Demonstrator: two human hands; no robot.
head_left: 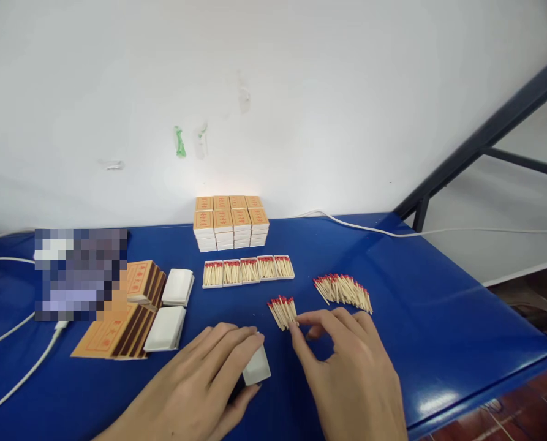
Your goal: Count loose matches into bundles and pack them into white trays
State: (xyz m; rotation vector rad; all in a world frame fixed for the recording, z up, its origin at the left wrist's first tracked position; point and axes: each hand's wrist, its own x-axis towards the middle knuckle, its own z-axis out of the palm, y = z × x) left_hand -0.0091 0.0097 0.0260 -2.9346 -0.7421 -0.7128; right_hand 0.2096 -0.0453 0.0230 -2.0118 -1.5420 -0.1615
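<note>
My left hand (209, 370) is closed around a small white matchbox tray (258, 366), resting on the blue table; no matches show in its visible part. The thumb and forefinger of my right hand (347, 361) pinch the edge of a small fan of red-tipped matches (281, 311) lying beyond the tray. A larger heap of loose matches (344, 291) lies to the right, beyond my right knuckles. Ahead of both hands stands a row of several matchbox trays (248, 271), each filled with matches, heads facing the wall.
Stacked orange matchboxes (231, 220) stand against the white wall (301, 110). At left are flattened orange sleeves (105, 331), stacks of white trays (165, 327) and a blurred-out device (80, 275) with a white cable (48, 352). The blue table (438, 343) ends at the right.
</note>
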